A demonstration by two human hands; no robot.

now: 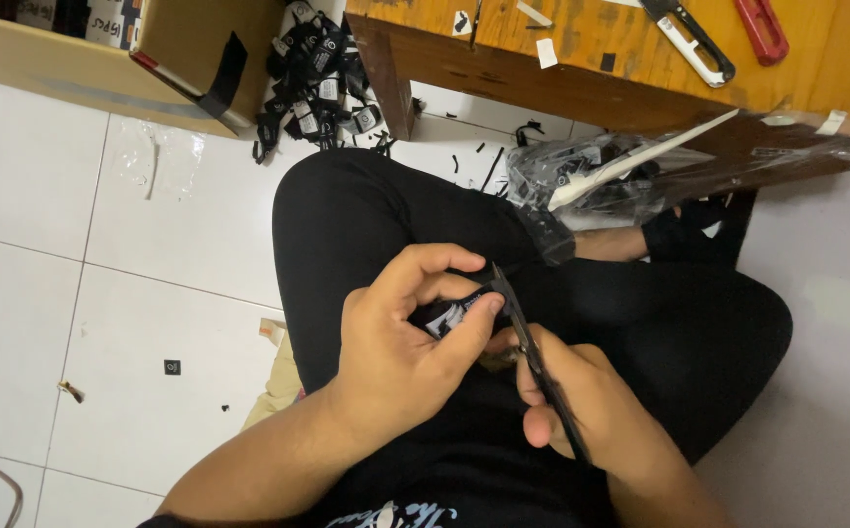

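A small black label [447,315] with a white printed patch sits against the tilted black snips [532,362], over the lap.

Landmark: the wooden table [581,83]. On its top lie a thread snip [691,39] and, to the right of it, a box cutter [763,27]. A plastic bag [591,181] hangs under its front edge. Left of its leg lies a pile of straps [315,83], and farther left a cardboard box [122,54] stands on the floor.
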